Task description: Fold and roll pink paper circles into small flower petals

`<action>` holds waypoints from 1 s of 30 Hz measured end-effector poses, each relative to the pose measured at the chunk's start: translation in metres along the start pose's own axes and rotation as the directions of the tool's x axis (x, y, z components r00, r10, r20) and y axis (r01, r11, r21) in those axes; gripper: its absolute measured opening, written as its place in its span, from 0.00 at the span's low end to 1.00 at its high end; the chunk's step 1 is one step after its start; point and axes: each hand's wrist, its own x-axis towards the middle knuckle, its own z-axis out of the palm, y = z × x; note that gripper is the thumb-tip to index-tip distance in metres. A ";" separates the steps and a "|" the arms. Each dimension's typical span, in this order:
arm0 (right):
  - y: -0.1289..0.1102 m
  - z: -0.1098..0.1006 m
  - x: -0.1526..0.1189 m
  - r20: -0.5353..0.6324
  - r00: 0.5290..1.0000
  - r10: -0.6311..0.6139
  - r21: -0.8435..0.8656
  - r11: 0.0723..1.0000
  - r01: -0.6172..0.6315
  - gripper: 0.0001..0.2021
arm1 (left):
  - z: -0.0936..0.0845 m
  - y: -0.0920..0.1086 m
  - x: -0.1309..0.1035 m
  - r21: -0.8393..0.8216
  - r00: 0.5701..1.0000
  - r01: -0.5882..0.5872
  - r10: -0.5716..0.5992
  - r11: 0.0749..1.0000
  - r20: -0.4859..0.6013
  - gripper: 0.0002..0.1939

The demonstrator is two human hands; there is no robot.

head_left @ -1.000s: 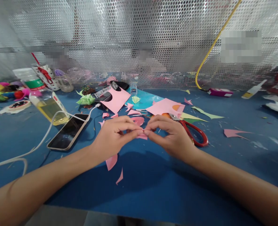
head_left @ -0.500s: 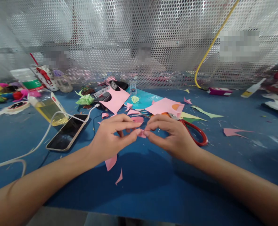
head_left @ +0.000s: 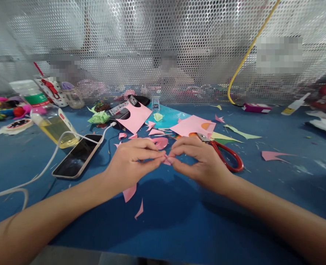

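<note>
Between the fingertips of my two hands is a small pink paper piece (head_left: 167, 161), mostly covered by the fingers. My left hand (head_left: 135, 159) pinches it from the left with thumb and forefinger. From the right, my right hand (head_left: 200, 160) pinches the same piece. Just beyond the fingertips lies a rounded pink paper cutout (head_left: 160, 142). Red-handled scissors (head_left: 231, 163) rest beside my right hand, their blades partly under paper. A curved pink scrap (head_left: 130, 192) pokes out below my left wrist, with a thin pink sliver (head_left: 139, 209) nearer the edge.
A phone (head_left: 78, 156) with a white cable (head_left: 45, 171) lies left, by a tilted bottle of yellow liquid (head_left: 56, 129). Pink sheets (head_left: 137, 116) and a blue sheet (head_left: 171, 115) lie behind my hands. A perforated metal screen (head_left: 141, 44) closes the back; a yellow cord (head_left: 245, 60) hangs there.
My left fingers have drawn closer together, and the pinched pink paper sits slightly lower with less of it showing. Both hands remain nearly in place.
</note>
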 end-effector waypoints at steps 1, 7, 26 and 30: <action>0.000 0.000 0.000 0.009 1.000 -0.009 -0.002 1.000 0.009 0.03 | 0.000 0.001 0.000 -0.013 1.000 0.025 -0.025 1.000 0.009 0.04; 0.002 -0.004 -0.002 0.079 0.996 -0.032 0.019 0.999 0.030 0.02 | -0.006 0.006 0.004 -0.134 0.941 0.317 -0.294 0.939 0.166 0.03; 0.007 -0.010 -0.003 0.402 0.915 0.036 0.185 0.975 -0.120 0.04 | -0.005 0.000 0.002 -0.150 0.805 0.511 -0.409 0.847 0.430 0.06; 0.006 -0.012 -0.002 0.345 0.938 0.030 0.175 0.980 -0.096 0.07 | -0.004 0.000 0.002 -0.347 0.833 0.549 -0.461 0.761 0.307 0.06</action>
